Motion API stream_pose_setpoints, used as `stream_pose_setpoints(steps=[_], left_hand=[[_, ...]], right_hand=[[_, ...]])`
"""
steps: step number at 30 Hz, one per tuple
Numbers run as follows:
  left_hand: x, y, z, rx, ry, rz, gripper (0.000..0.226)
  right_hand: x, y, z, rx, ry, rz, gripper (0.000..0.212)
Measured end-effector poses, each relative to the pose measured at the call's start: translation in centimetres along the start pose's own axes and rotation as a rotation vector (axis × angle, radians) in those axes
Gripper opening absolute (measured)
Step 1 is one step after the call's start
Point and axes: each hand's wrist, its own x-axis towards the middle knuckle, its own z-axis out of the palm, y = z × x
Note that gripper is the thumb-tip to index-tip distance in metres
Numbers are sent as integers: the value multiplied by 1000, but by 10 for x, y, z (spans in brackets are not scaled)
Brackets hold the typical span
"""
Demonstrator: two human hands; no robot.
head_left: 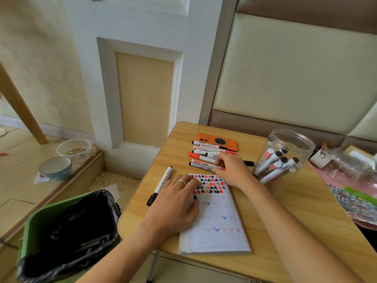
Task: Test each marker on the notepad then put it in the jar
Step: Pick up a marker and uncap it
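Jar (285, 158): several markers in. Row of markers (208, 155) untested — right hand (232, 170) pinching one; left hand (175, 205) flat, steadying notepad (216, 225).

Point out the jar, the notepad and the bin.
jar (289, 139), head view, clear rim.
notepad (220, 231), head view, bare lower page.
bin (38, 225), head view, green side wall.

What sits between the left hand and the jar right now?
In the head view, the notepad under the left hand, then the right hand reaching to the marker row, then the jar.
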Motion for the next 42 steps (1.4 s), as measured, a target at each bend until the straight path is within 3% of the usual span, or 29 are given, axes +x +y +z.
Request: stream_pose_setpoints(steps=[5,10,13,16,21,25,29,32,35,39,42], left_hand=[[-1,1,-3,-14,-2,15,44],[1,1,-4,-4,-2,50,34],[-1,3,-6,-3,-6,26,40],[-2,5,-8,-29,0,0,45],[-1,4,-5,2,177,-19,38],[-1,1,0,78,209,31,27],[0,-1,2,89,200,-10,33],[0,-1,2,49,186,-3,37],[0,-2,2,37,167,-16,38],[1,-2,4,71,172,-17,38],[0,0,3,61,192,6,33]], right_hand=[[-1,0,-6,34,-89,-2,32],[-4,-5,-12,78,-31,-12,20],[-16,-20,-25,143,106,-53,15],[-39,-40,-35,425,221,-44,12],[-84,-59,-22,994,53,21,21],[-103,-59,-5,1248,15,106,14],[-103,-43,-5,1330,139,154,10],[-100,-25,-6,1224,228,184,16],[-97,-13,-2,839,243,136,17],[-98,-10,4,254,405,-206,16],[-99,-23,7,107,317,-388,24]])
